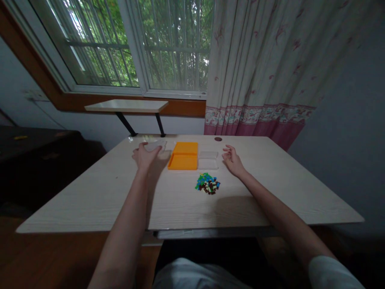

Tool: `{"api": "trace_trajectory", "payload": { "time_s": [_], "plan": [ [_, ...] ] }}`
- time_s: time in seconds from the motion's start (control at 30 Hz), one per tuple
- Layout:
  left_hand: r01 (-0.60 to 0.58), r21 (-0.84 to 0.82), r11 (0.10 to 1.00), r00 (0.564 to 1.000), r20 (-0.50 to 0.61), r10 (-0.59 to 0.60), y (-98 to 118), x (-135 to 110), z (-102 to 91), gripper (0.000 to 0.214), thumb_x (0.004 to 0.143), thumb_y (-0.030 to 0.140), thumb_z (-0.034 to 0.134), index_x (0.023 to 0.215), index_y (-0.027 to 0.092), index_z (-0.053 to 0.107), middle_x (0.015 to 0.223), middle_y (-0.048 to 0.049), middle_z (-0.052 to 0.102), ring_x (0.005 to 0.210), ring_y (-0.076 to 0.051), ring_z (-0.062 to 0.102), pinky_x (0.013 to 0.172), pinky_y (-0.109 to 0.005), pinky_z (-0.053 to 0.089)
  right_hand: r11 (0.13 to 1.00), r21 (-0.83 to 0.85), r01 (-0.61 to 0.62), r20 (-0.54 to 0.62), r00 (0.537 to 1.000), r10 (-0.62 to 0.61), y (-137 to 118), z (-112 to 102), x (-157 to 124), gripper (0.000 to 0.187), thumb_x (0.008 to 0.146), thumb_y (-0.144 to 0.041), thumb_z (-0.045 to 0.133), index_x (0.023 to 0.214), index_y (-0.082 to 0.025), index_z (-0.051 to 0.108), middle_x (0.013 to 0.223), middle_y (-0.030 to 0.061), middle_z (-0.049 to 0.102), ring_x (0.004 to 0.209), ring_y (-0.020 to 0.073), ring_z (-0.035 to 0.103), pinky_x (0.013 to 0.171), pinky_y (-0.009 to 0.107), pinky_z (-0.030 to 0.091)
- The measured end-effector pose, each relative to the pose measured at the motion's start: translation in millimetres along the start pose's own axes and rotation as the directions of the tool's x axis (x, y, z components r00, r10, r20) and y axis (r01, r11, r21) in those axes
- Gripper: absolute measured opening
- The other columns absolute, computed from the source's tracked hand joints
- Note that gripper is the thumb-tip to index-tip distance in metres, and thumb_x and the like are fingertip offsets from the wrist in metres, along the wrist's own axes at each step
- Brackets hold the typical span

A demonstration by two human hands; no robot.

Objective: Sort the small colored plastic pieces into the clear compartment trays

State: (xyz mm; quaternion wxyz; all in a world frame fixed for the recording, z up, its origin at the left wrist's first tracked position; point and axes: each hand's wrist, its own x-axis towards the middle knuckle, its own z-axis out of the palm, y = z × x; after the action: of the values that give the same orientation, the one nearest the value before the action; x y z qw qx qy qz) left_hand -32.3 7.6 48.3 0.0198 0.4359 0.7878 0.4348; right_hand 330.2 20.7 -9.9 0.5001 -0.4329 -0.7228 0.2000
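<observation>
- Barred window [177, 44], greenery [110, 16] beyond
- Flowered curtain [264, 60], right of the window
- Raised shelf [126, 105], below the window
- Dark furniture [36, 156], lower left of the window

barred window [177, 48], floral curtain [258, 60], pale wall [339, 148], wooden floor [36, 257]

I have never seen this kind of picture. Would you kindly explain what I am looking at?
There is no machine: a person works bare-handed, seen from a camera worn on the head, looking forward and down. On the pale table lie an open orange case, a clear box beside it and, nearer the camera, a pile of small coloured pieces. The left hand seems to hold a clear plastic piece. The right hand appears to hold nothing.
</observation>
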Motion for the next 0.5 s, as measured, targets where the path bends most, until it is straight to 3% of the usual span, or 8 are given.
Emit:
{"api": "trace_trajectory", "payload": {
  "time_s": [0.1, 0.2, 0.27, 0.33, 0.43, 0.5],
  "plan": [
    [-0.093, -0.341, 0.935, 0.986, 0.099, 0.134, 27.6, -23.2, 13.1, 0.053, 0.068, 0.047, 0.056, 0.111, 0.017, 0.05, 0.106, -0.0102, 0.052, 0.1, -0.025, 0.051, 0.084, -0.037, 0.042, 0.987, -0.059, 0.151, 0.012, 0.989, -0.15, -18.0, 2.4, -3.6, 0.052, 0.08, -0.035, 0.052, 0.126, -0.021, 0.033, 0.118, 0.0123, 0.048, 0.096, 0.0192, 0.052, 0.084, 0.039, 0.045],
    [-0.297, -0.493, 0.818, 0.887, 0.175, 0.428, 54.0, -64.0, 28.7, 0.05, 0.063, 0.037, 0.064, 0.107, 0.018, 0.051, 0.108, -0.0078, 0.052, 0.1, -0.022, 0.05, 0.086, -0.035, 0.041, 0.96, -0.066, 0.272, 0.084, 0.96, -0.267, -41.7, 10.1, -10.0, 0.061, 0.077, -0.033, 0.058, 0.13, -0.023, 0.031, 0.124, 0.0113, 0.044, 0.104, 0.0208, 0.049, 0.091, 0.04, 0.042],
    [-0.366, -0.55, 0.751, 0.815, 0.201, 0.544, 66.2, -92.6, 35.8, 0.051, 0.062, 0.035, 0.067, 0.107, 0.018, 0.049, 0.111, -0.0076, 0.05, 0.102, -0.022, 0.048, 0.088, -0.035, 0.039, 0.944, -0.052, 0.326, 0.128, 0.939, -0.318, -55.8, 16.6, -14.7, 0.071, 0.073, -0.035, 0.063, 0.134, -0.023, 0.027, 0.127, 0.0115, 0.042, 0.112, 0.023, 0.045, 0.096, 0.042, 0.039],
    [-0.367, -0.587, 0.722, 0.781, 0.228, 0.582, 72.9, -116.2, 39.7, 0.054, 0.06, 0.034, 0.069, 0.107, 0.019, 0.048, 0.111, -0.0077, 0.049, 0.104, -0.022, 0.047, 0.089, -0.036, 0.038, 0.932, -0.042, 0.36, 0.141, 0.926, -0.351, -65.3, 22.0, -19.0, 0.08, 0.069, -0.036, 0.067, 0.136, -0.023, 0.023, 0.13, 0.0117, 0.039, 0.119, 0.0248, 0.039, 0.1, 0.043, 0.035],
    [-0.302, -0.658, 0.69, 0.791, 0.231, 0.567, 74.9, -136.9, 42.4, 0.062, 0.056, 0.035, 0.073, 0.11, 0.02, 0.044, 0.113, -0.0077, 0.044, 0.107, -0.023, 0.044, 0.089, -0.035, 0.039, 0.931, -0.052, 0.361, 0.104, 0.929, -0.355, -70.3, 25.4, -23.1, 0.084, 0.067, -0.036, 0.069, 0.135, -0.023, 0.022, 0.131, 0.0116, 0.038, 0.121, 0.0254, 0.038, 0.101, 0.044, 0.034],
    [-0.276, -0.703, 0.655, 0.771, 0.245, 0.588, 73.8, -141.3, 43.6, 0.067, 0.054, 0.037, 0.075, 0.111, 0.021, 0.043, 0.115, -0.0077, 0.041, 0.108, -0.022, 0.042, 0.089, -0.034, 0.039, 0.938, -0.066, 0.341, 0.078, 0.939, -0.336, -69.9, 24.6, -23.7, 0.08, 0.066, -0.037, 0.068, 0.133, -0.023, 0.027, 0.129, 0.0115, 0.04, 0.119, 0.0257, 0.04, 0.102, 0.044, 0.034]
  ]
}}
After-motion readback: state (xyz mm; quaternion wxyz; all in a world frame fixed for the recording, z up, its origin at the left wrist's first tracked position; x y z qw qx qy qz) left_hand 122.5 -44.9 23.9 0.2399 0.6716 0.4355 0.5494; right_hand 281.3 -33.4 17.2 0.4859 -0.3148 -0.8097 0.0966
